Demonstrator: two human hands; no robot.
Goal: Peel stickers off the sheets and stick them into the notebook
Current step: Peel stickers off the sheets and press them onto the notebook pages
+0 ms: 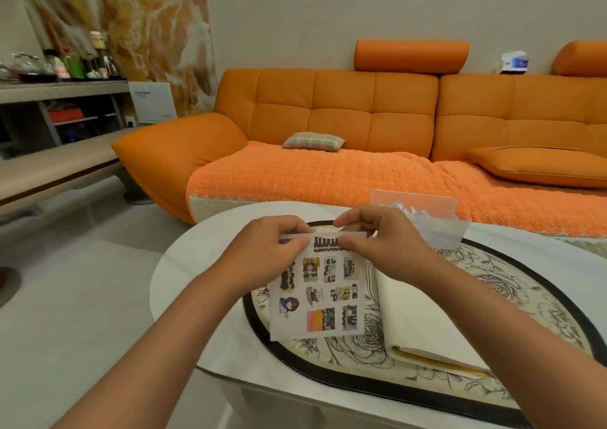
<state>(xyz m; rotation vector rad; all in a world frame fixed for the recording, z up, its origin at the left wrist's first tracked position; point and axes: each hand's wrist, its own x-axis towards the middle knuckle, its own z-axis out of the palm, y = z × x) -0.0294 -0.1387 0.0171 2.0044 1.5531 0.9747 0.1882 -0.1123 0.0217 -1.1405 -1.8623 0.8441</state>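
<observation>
The sticker sheet [317, 292] hangs above the mat [512, 284] on the bench [184, 264], left of the notebook [417, 317], sofa [345, 123] behind.

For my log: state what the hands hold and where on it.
The sticker sheet, pinched along its top edge: left hand at the left, right hand at the right.

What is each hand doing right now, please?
Left hand: pinches the sticker sheet at its top edge.
Right hand: pinches the top edge of the same sheet.
</observation>
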